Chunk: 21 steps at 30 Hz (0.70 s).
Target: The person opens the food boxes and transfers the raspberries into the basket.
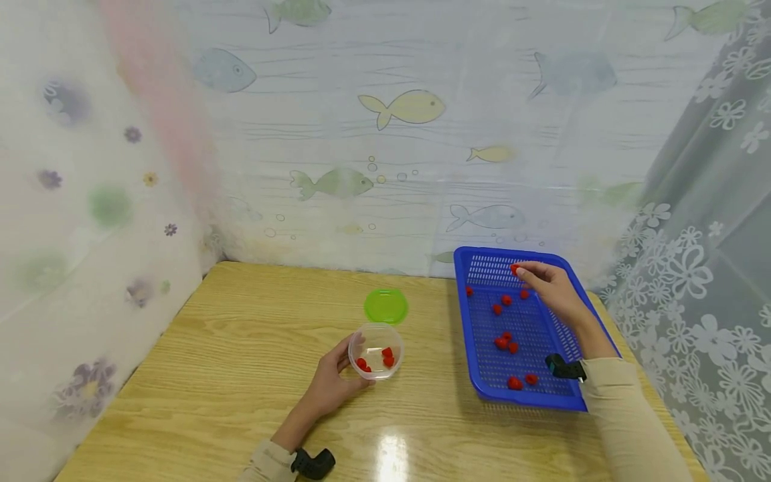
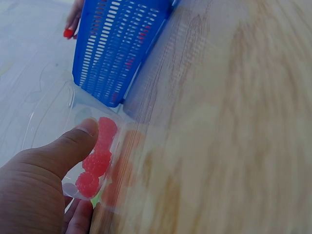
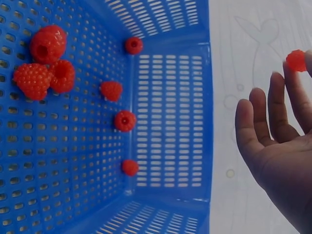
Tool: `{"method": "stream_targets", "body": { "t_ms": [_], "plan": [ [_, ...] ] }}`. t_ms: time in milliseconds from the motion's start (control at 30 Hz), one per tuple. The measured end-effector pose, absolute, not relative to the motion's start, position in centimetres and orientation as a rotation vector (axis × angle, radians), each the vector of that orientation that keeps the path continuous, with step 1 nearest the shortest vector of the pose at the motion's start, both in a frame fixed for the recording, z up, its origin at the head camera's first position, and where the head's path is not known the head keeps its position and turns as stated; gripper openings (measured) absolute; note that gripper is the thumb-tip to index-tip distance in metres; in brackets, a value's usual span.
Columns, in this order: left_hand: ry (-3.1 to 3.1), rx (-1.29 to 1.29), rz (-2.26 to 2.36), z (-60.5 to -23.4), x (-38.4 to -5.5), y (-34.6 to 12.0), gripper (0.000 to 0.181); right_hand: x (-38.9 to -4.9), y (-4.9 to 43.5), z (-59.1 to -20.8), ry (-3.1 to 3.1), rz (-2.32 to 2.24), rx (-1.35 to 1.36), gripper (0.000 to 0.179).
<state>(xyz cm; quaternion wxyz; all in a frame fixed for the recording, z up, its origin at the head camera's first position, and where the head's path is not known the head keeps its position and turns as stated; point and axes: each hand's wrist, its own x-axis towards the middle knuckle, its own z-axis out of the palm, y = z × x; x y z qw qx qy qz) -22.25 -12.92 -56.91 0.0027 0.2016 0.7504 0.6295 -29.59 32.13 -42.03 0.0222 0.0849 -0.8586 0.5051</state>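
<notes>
My left hand (image 1: 333, 381) grips a clear plastic tub (image 1: 376, 379) on the table, thumb on the near side and fingers round the left. Several raspberries (image 2: 96, 162) lie at the bottom of that tub. Over the far right part of a blue plastic basket (image 1: 468, 348), my right hand (image 1: 551, 289) pinches one raspberry (image 3: 296, 60) between thumb and forefinger; its other fingers are spread. More raspberries (image 3: 47, 44) are scattered across the basket's slotted floor, some in a cluster.
A green lid (image 1: 386, 306) lies just behind the tub on the wooden table (image 1: 241, 335). Curtains printed with fish (image 1: 415, 107) and flowers hang behind and at both sides of the table. The basket's raised walls stand between the tub and the loose raspberries.
</notes>
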Motion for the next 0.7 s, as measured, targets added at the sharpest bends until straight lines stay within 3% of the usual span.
{"method": "stream_targets", "body": {
  "t_ms": [500, 700],
  "plan": [
    [2.333, 0.640, 1.995, -56.80, -22.26, -12.90, 0.092, -29.67, 32.28, -41.91, -2.549, 1.748, 0.311, 0.054],
    [2.330, 0.641, 1.995, -56.89, -22.26, -12.93, 0.091, -29.97, 32.41, -42.24, -2.488, 1.805, 0.357, 0.046]
  ]
}}
